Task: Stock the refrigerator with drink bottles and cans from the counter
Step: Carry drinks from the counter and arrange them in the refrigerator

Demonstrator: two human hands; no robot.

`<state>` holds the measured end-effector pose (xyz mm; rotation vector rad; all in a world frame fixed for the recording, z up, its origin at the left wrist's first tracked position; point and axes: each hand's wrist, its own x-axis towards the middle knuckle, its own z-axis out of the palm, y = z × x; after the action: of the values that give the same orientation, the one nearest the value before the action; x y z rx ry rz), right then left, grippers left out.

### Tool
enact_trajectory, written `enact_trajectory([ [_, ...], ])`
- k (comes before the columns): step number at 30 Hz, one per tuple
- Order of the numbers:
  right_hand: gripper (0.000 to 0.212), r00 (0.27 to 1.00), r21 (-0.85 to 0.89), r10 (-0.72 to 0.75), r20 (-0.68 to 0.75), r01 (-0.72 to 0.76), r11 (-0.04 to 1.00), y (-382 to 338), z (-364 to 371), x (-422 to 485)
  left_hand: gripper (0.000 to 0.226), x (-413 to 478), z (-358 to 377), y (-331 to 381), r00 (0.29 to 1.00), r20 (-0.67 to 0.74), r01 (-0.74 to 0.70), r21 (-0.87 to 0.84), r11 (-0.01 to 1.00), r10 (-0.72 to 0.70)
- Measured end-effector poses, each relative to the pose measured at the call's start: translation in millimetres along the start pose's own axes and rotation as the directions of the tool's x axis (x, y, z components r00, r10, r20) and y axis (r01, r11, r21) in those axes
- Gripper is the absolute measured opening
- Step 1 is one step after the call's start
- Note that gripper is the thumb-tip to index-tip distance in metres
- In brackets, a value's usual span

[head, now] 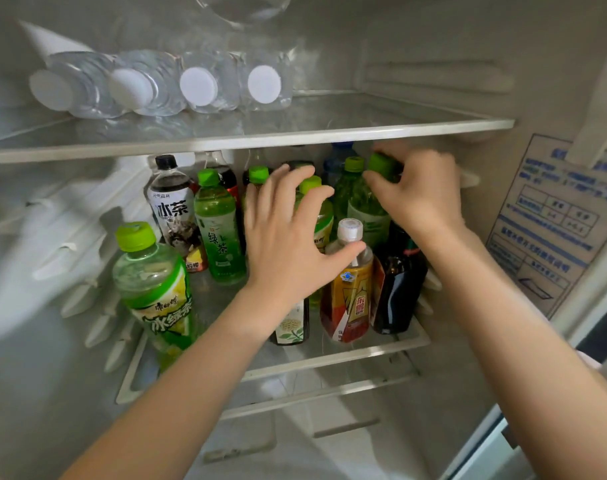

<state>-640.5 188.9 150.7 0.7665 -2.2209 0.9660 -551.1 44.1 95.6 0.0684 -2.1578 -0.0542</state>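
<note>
White refrigerator (433, 36) walls and two glass shelves fill the view, and both arms reach onto the lower shelf (329, 358). The right grip (416, 188) sits at two o'clock from the middle of the view, its fingers curled round the bright green cap of a green-capped bottle (368, 206) that stands upright in the back row, just under the upper shelf (295, 133). The left grip (284, 237) is spread wide with fingers straight and holds nothing; its fingertips reach toward a second green cap at its one o'clock, and whether they touch it I cannot tell. Its thumb lies across the neck of a white-capped bottle (347, 296) with an orange label, at four o'clock of the palm. Just beside that bottle, at its three o'clock, stands a dark bottle (399, 289). Under the left wrist a small bottle with a flower label (291, 327) shows in part. At nine o'clock of the left grip stand a green tea bottle (219, 230) and a black-capped bottle (172, 202), and farther out at eight o'clock a large green bottle (153, 282) leans near the shelf's front corner. On the upper shelf, at eleven o'clock, clear water bottles (198, 86) lie on their sides, white caps toward the camera. A blue printed sticker (551, 220) covers the side wall at three o'clock.
</note>
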Motion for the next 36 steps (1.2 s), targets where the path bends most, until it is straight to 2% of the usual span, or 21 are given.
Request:
enact_trajectory([
  [4,0.038,0.996,0.054,-0.088,-0.023,0.089,0.995,-4,-2,-19,0.065,-30,15,19,0.994,-0.109,0.021,0.047,0.999,-0.015],
  [7,0.035,0.99,0.079,-0.104,-0.093,0.111,0.991,-6,-10,-24,0.078,-53,29,39,0.993,-0.105,0.056,0.063,0.996,-0.049],
  [9,0.035,0.987,0.09,-0.102,-0.128,0.114,0.989,-9,-15,-24,0.075,-73,40,51,0.993,-0.121,0.002,0.055,0.998,0.005],
  [11,0.034,0.981,0.074,-0.122,-0.152,0.134,0.988,-13,-20,-23,0.067,-92,51,61,0.984,-0.117,-0.128,0.076,0.989,0.137],
  [13,0.031,0.966,0.026,-0.192,-0.172,0.199,0.98,-18,-24,-25,0.074,-103,58,71,0.96,0.024,-0.281,0.127,0.951,0.28],
  [15,0.029,0.948,0.013,-0.256,-0.191,0.263,0.965,-21,-27,-29,0.083,-103,64,81,0.91,0.227,-0.389,0.173,0.905,0.347],
  [17,0.03,0.933,0.016,-0.288,-0.216,0.298,0.954,-21,-30,-34,0.084,-95,64,86,0.877,0.373,-0.401,0.217,0.89,0.304],
  [20,0.03,0.907,0.029,-0.318,-0.275,0.339,0.94,-19,-34,-44,0.081,-89,68,84,0.854,0.451,-0.403,0.261,0.877,0.258],
  [26,0.025,0.784,-0.005,-0.401,-0.474,0.453,0.891,-17,-42,-64,0.083,-91,76,68,0.864,0.388,-0.43,0.241,0.87,0.32],
  [29,0.025,0.741,0.002,-0.394,-0.544,0.47,0.883,-21,-52,-69,0.082,-93,77,64,0.864,0.344,-0.456,0.223,0.861,0.368],
  [36,0.031,0.789,0.153,-0.219,-0.574,0.366,0.918,-31,-76,-82,0.074,-92,70,57,0.856,0.254,-0.494,0.145,0.858,0.45],
])
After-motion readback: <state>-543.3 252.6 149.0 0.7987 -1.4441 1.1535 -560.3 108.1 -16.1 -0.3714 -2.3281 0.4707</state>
